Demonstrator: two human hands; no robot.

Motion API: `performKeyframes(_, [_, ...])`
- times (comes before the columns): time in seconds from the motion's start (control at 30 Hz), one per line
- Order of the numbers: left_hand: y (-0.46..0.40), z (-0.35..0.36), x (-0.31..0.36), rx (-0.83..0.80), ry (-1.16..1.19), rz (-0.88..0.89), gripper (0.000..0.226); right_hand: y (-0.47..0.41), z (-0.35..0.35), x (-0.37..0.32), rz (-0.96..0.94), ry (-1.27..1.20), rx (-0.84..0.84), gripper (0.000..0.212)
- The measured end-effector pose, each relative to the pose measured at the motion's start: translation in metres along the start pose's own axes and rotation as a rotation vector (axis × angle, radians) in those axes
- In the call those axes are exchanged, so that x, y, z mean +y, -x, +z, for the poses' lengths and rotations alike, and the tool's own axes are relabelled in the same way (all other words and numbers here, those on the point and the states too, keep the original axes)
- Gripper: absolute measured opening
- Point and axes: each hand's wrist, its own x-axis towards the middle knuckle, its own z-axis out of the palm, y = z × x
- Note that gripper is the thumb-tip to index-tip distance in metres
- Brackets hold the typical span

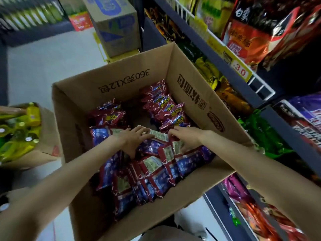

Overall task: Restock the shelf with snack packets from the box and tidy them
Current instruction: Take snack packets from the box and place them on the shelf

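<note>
Both hands reach into the open cardboard box (pixel 121 80) beside the shelf (pixel 231 70); the left hand (pixel 133 140) lies flat, fingers straight, on the red-and-blue snack packets (pixel 156 171); the right hand (pixel 184 138) curls around one packet's edge

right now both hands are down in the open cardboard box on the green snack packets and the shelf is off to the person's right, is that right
Not quite: the snack packets under the left hand and right hand are red and blue, not green. The head view shows this. The rest holds: both hands are down in the open cardboard box, and the shelf runs along the person's right.
</note>
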Motion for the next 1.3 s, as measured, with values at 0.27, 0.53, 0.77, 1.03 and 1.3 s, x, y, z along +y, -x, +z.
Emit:
performKeyframes(0.27, [0.023, -0.013, -0.015, 0.62, 0.205, 0.098, 0.041, 0.056, -0.023, 0.012, 0.045, -0.168, 0.277, 0.032])
performKeyframes(0.53, [0.061, -0.049, -0.018, 1.126, 0.85, -0.184, 0.02, 0.149, -0.02, 0.001, 0.116, -0.685, 0.895, 0.008])
performKeyframes(0.77, [0.082, -0.089, 0.025, 1.186, 1.372, -0.075, 0.02, 0.196, -0.017, -0.014, 0.038, -1.218, 1.241, 0.006])
performKeyframes(1.03, [0.111, -0.136, 0.112, 1.227, 1.515, 0.122, 0.018, 0.316, 0.004, -0.031, -0.202, -0.883, 1.322, 0.016])
performKeyframes(1.3, [0.122, -0.172, 0.245, 1.213, 1.548, 0.25, 0.024, 0.444, 0.083, -0.034, -0.015, -0.53, 1.452, 0.049])
